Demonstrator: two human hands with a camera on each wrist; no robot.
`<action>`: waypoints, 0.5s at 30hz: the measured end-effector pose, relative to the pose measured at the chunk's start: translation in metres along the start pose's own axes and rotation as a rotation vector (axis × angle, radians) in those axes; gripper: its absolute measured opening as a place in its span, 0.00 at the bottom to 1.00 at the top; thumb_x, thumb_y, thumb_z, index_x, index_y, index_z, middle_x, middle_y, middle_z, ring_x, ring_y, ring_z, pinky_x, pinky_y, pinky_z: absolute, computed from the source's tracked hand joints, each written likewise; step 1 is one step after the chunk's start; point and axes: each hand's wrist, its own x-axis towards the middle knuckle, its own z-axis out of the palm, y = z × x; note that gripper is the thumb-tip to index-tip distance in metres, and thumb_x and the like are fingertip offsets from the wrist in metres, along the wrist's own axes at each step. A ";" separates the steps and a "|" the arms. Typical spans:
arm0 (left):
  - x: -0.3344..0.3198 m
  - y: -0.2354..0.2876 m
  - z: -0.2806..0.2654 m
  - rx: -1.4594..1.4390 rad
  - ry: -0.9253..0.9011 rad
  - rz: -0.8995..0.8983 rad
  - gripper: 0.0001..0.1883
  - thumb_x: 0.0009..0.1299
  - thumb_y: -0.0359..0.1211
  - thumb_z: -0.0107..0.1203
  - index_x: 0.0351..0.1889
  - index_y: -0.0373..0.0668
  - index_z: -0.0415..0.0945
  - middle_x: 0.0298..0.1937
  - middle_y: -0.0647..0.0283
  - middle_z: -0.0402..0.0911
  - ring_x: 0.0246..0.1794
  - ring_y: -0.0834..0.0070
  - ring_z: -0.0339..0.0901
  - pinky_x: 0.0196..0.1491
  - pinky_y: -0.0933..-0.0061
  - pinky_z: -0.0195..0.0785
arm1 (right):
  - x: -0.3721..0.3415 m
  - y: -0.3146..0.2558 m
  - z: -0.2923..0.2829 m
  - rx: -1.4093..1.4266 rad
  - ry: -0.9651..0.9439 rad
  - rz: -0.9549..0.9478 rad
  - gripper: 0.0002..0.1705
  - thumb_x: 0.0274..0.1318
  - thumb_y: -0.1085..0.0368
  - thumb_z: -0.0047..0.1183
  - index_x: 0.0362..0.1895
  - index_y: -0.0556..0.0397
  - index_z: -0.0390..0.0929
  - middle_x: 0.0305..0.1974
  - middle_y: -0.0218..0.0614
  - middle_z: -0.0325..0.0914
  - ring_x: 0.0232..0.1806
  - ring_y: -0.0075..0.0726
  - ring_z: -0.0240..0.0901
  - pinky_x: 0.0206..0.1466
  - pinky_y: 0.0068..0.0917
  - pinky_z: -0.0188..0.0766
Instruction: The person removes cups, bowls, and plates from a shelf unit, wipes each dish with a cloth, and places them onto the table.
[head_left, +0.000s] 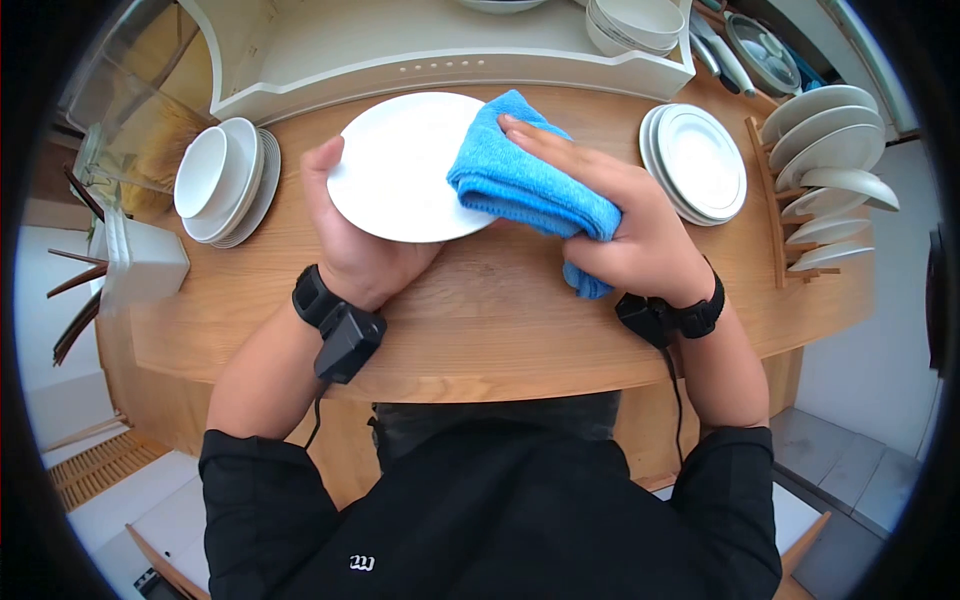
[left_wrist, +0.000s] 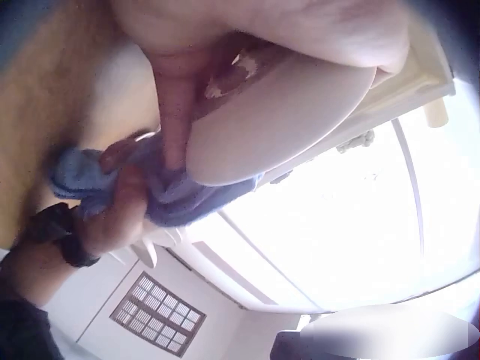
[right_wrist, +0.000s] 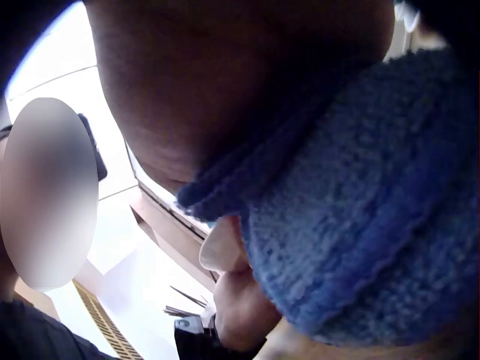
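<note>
A white round plate [head_left: 400,165], tilted over the wooden table, is held by my left hand [head_left: 360,250]. The thumb lies along its left rim and the fingers go underneath, largely hidden in the head view; the left wrist view shows them against the plate's underside [left_wrist: 277,124]. My right hand [head_left: 640,220] grips a folded blue cloth [head_left: 520,175], which covers the plate's right part. One end of the cloth hangs below that hand's thumb. In the right wrist view the cloth [right_wrist: 360,202] fills much of the picture, with a bit of plate [right_wrist: 221,246] beyond it.
Right of the hands stand a stack of small plates [head_left: 705,165] and a wooden rack [head_left: 765,205] holding several dishes. At left are a bowl on stacked plates [head_left: 203,172] and a white container [head_left: 145,260] with dark sticks. A white shelf [head_left: 440,70] with bowls borders the back.
</note>
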 end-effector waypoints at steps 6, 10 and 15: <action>0.011 0.006 0.003 0.030 -0.185 -0.084 0.55 0.73 0.76 0.38 0.85 0.41 0.58 0.82 0.37 0.65 0.81 0.40 0.66 0.78 0.38 0.68 | -0.002 -0.028 0.026 -0.213 -0.062 -0.224 0.40 0.54 0.76 0.66 0.75 0.55 0.77 0.78 0.51 0.72 0.69 0.59 0.81 0.65 0.41 0.83; 0.010 -0.001 0.005 -0.230 -0.416 -0.208 0.50 0.73 0.74 0.37 0.83 0.50 0.61 0.80 0.39 0.68 0.79 0.38 0.68 0.80 0.35 0.63 | 0.000 -0.022 0.028 -0.319 -0.076 -0.365 0.32 0.59 0.69 0.69 0.69 0.52 0.82 0.73 0.43 0.79 0.58 0.54 0.87 0.50 0.39 0.87; 0.015 0.008 0.000 -0.279 -0.329 -0.290 0.57 0.70 0.75 0.44 0.91 0.53 0.47 0.86 0.49 0.60 0.81 0.30 0.62 0.65 0.19 0.74 | 0.003 -0.002 -0.011 -0.397 0.037 -0.273 0.39 0.53 0.71 0.72 0.73 0.52 0.80 0.74 0.47 0.78 0.65 0.56 0.84 0.61 0.39 0.85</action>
